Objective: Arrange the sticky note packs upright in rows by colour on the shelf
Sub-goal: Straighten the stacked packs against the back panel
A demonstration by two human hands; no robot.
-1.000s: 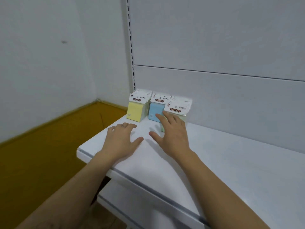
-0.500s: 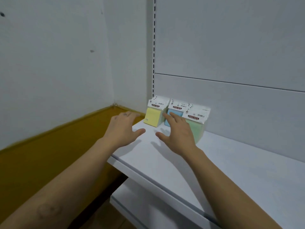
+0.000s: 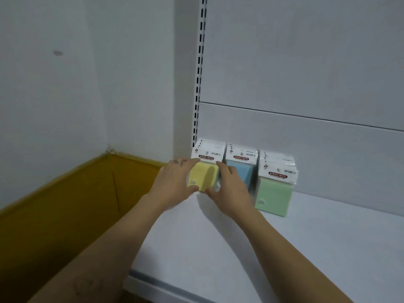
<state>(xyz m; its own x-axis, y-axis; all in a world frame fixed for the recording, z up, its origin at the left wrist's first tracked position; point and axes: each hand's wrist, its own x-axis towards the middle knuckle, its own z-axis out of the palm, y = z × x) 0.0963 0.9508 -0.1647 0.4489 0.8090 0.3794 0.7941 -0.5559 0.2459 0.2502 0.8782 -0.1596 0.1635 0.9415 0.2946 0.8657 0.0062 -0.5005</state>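
Note:
Three rows of sticky note packs stand upright against the back panel of the white shelf (image 3: 240, 248): yellow packs (image 3: 204, 176) at the left end, blue packs (image 3: 241, 169) in the middle, green packs (image 3: 273, 195) on the right. My left hand (image 3: 172, 182) presses on the left side of the front yellow pack. On that pack's right side is my right hand (image 3: 231, 189), with its fingers between the yellow and blue rows and its thumb at the pack's lower front. The two hands hold the yellow pack between them.
A slotted upright (image 3: 199, 73) runs up the back at the shelf's left end. A white wall (image 3: 65, 84) and a dark yellow floor (image 3: 76, 204) lie to the left. The shelf's front edge (image 3: 164, 283) runs across the bottom.
Both hands have moved forward and left from the shelf surface in front of the blue and green packs. They now close on the front yellow pack. The view has shifted closer.

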